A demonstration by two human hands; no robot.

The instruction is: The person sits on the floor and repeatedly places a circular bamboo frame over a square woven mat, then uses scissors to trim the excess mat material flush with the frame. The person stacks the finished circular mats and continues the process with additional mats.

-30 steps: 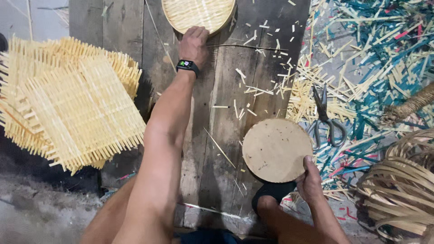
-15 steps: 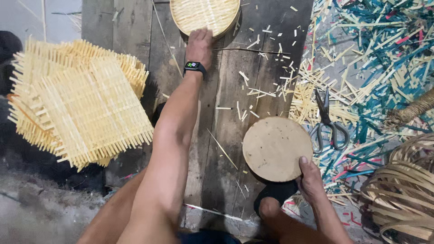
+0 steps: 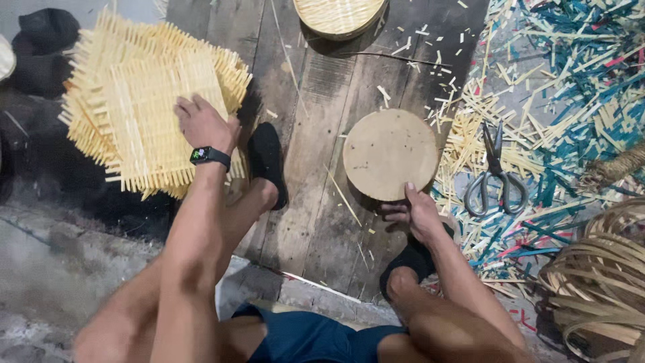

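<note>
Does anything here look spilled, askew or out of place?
Yes. Cut bamboo strips, plain and teal, lie scattered in a thick litter right of the wooden boards, with the scissors lying among them. The stack of woven mats under the left hand sits fanned and uneven.

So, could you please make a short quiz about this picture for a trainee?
1. True or false: the left hand rests on the stack of woven mats.
2. What does the right hand grip? A) the scissors B) the round wooden disc C) the round woven basket
3. Fill in: the scissors lie to the ___ of the disc in the picture, on the strip offcuts.

Key: 1 true; 2 B; 3 right.
</note>
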